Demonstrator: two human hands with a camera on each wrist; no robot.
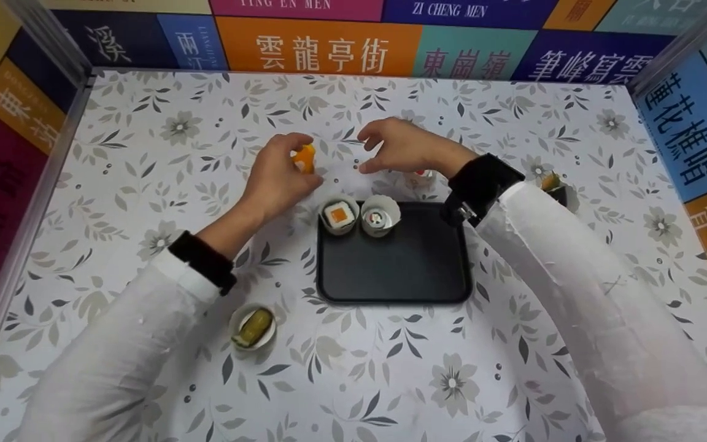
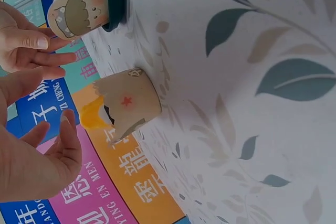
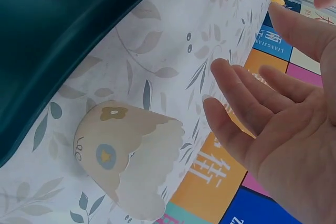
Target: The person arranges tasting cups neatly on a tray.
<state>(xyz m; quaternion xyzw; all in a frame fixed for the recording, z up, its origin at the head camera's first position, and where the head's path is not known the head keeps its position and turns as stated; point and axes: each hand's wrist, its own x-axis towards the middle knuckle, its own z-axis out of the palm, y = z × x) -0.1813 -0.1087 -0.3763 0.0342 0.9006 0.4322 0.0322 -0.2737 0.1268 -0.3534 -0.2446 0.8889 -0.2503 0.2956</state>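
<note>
**Both Hands Loose Beyond the Tray**

Taking the tray (image 1: 399, 267) as our dial, we see the left hand (image 1: 277, 175) at half past ten, fingers parted and grasping nothing, just beside the orange piece (image 1: 305, 158) in its paper cup (image 2: 134, 100) on the table (image 1: 359, 387). The right hand (image 1: 399, 146), relaxed and unladen, hovers at twelve. We find a green piece (image 1: 253, 327) in a cup at eight.
</note>
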